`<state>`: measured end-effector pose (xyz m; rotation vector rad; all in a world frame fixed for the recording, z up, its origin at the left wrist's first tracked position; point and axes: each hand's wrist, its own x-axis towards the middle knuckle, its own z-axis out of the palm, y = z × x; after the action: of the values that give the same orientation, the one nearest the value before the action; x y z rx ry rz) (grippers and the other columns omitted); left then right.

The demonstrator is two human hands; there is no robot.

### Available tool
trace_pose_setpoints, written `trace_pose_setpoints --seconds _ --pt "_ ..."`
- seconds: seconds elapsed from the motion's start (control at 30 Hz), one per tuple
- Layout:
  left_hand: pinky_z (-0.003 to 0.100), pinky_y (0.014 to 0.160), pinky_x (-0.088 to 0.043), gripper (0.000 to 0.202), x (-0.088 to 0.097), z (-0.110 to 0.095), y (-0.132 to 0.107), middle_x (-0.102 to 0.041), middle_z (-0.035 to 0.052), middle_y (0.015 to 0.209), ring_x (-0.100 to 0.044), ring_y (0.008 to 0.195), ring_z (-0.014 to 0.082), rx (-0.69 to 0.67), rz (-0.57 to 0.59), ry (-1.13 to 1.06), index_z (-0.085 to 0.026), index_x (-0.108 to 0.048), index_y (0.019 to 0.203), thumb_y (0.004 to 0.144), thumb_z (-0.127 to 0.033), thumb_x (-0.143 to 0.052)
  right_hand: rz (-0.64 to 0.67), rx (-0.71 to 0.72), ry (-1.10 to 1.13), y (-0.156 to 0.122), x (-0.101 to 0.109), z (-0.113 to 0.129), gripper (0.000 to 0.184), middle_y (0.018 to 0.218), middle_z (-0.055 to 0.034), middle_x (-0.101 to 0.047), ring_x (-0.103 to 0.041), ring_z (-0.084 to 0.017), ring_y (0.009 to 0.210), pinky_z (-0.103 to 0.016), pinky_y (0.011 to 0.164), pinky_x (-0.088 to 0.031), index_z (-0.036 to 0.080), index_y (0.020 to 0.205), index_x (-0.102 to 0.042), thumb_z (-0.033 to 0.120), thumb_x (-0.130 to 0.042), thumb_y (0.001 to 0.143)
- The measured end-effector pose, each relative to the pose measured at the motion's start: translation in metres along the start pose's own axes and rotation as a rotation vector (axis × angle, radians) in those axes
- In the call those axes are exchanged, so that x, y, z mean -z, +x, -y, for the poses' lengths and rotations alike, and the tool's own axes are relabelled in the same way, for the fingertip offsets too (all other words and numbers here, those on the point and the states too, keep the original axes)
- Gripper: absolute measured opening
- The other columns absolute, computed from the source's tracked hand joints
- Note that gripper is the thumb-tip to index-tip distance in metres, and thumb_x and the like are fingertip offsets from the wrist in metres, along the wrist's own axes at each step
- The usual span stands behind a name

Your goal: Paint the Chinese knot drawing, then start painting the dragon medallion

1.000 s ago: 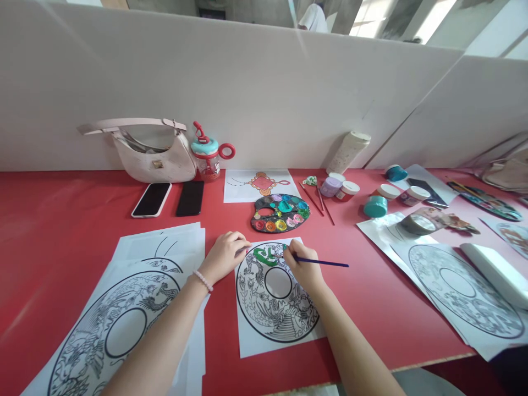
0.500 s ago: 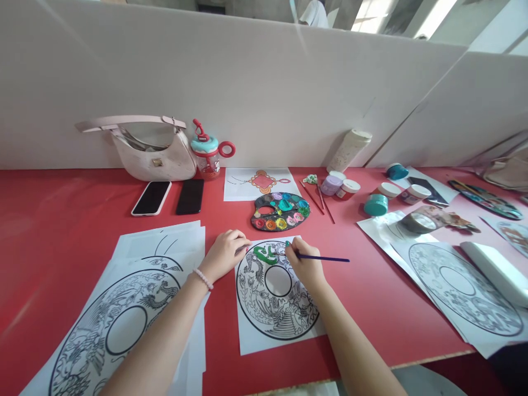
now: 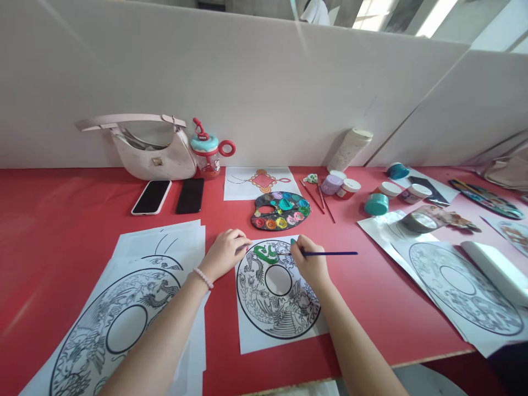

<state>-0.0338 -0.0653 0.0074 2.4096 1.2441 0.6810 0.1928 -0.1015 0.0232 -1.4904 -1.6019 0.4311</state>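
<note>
My right hand pinches a thin blue paintbrush, whose handle points right and whose tip rests on the green painted patch at the top of a round black-and-white line drawing on a small sheet. My left hand, fingers curled, presses down on that sheet's upper left corner; a pink bead bracelet circles its wrist. A dark paint palette with several bright wells lies just beyond the sheet.
A stack of larger printed sheets lies at the left. Two phones, a pale handbag and a small bottle stand at the back. Paint jars, spare brushes and more drawings fill the right side.
My right hand has shifted slightly right and up, and the brush handle has swung to lie nearly level. My left hand has stayed on the sheet.
</note>
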Motion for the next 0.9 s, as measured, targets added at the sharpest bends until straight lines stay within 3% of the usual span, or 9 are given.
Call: trace_pose_setpoints --seconds 0.23,0.4,0.6,0.9 --pt "0.033 0.080 -0.044 0.018 0.0000 -0.0003 0.0001 -0.061 0.0032 0.094 -0.055 0.087 0.0169 -0.009 -0.006 0.005 -0.021 -0.067 0.096 0.085 -0.017 -0.053 0.053 0.042 0.010 -0.0002 -0.0021 -0.0002 0.028 0.047 0.0076 -0.023 -0.022 -0.007 0.045 -0.020 0.041 -0.021 0.022 0.055 -0.021 0.021 -0.044 0.073" --pt "0.034 0.081 -0.044 0.018 0.0002 -0.0003 -0.0003 -0.061 0.0028 0.094 -0.055 0.087 0.0170 -0.009 -0.005 0.007 -0.021 -0.067 0.096 0.086 -0.017 -0.052 0.018 0.011 -0.006 -0.0004 -0.0016 -0.0027 0.029 0.047 0.0074 -0.023 -0.022 -0.007 0.045 -0.020 0.042 -0.021 0.022 0.055 -0.022 0.019 -0.044 0.073" --pt "0.034 0.081 -0.044 0.018 0.0005 -0.0015 -0.0002 -0.061 0.0029 0.094 -0.055 0.087 0.0168 -0.008 -0.001 0.006 -0.021 -0.067 0.096 0.087 -0.017 -0.052 0.098 0.034 0.029 -0.0001 -0.0020 0.0016 0.027 0.047 0.0070 -0.026 -0.024 -0.007 0.045 -0.020 0.041 -0.022 0.022 0.056 -0.022 0.020 -0.044 0.072" --pt "0.034 0.081 -0.044 0.018 0.0019 -0.0029 -0.0010 -0.061 0.0028 0.095 -0.055 0.088 0.0167 -0.003 0.003 0.001 -0.021 -0.067 0.096 0.086 -0.017 -0.052 0.046 0.007 0.028 0.0010 0.0008 -0.0019 0.028 0.046 0.0076 -0.023 -0.022 -0.007 0.044 -0.020 0.041 -0.021 0.022 0.055 -0.022 0.020 -0.044 0.072"
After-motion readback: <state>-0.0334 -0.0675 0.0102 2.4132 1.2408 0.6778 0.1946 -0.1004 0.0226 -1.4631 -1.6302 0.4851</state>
